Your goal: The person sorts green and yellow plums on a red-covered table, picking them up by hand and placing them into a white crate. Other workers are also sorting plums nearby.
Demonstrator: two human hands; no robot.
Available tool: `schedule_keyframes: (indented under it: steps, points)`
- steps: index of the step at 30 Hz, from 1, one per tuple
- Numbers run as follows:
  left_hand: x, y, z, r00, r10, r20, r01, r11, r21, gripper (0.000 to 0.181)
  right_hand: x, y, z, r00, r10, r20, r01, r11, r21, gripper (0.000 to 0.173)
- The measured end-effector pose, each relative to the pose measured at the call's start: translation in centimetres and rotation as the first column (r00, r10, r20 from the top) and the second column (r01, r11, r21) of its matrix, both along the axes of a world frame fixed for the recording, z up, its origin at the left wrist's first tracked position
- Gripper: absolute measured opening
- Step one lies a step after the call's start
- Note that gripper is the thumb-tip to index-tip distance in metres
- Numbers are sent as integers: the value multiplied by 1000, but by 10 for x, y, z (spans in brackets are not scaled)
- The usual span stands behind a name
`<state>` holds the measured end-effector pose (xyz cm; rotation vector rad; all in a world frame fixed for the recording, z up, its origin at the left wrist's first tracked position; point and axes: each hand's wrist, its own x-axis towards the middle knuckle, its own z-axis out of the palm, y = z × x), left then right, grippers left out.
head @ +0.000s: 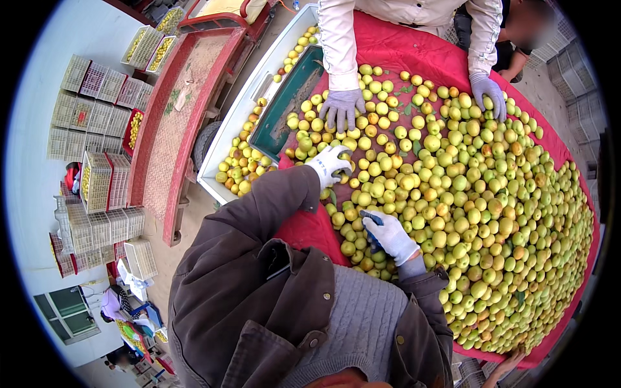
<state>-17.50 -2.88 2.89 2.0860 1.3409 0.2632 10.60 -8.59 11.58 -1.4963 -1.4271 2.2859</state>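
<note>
Small round yellow-green fruits [461, 223], some blushed orange, cover a red cloth [402, 39] on a wide table before me. My left hand [330, 166], in a white glove, curls around a fruit [345, 155] at the left side of the pile. Lower and to the right, my right hand [389, 236] rests over fruits near my body. Its glove is white with a blue palm, and its curled fingers hide whether anything is inside. Beyond my left hand lies a dark green tray [286, 99], in a pale crate-like bin [228, 138] that also holds fruits.
Across the table, a person's grey-gloved left hand [488, 96] and right hand [343, 109] touch fruits. Another person's hand [513, 360] reaches the lower right edge. A red-framed cart [187, 97] stands to the left. Stacked plastic crates [92, 114] line the wall.
</note>
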Motion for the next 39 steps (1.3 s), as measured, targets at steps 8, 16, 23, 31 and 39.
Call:
schedule_keyframes:
  steps: [8,16,23,31,39]
  points:
    - [-54,33,-15,947,249,-204,-251,968,17,71,0,0,-6,1000,7,-26,-6,998,55,41]
    - [-34,-20,43,966,-67,-249,33,990,-136,26,-3,4,0,996,58,64,-59,998,19,40]
    - [-13,-18,41,855,-183,-485,34,954,-299,50,-1,-1,-8,989,130,65,-142,966,217,34]
    - [-36,7,15,828,439,-349,-392,898,200,31,1,-13,-3,973,179,144,-225,865,448,41]
    - [79,-48,31,928,-350,-133,370,910,186,48,7,-38,-20,950,309,51,-278,756,592,30]
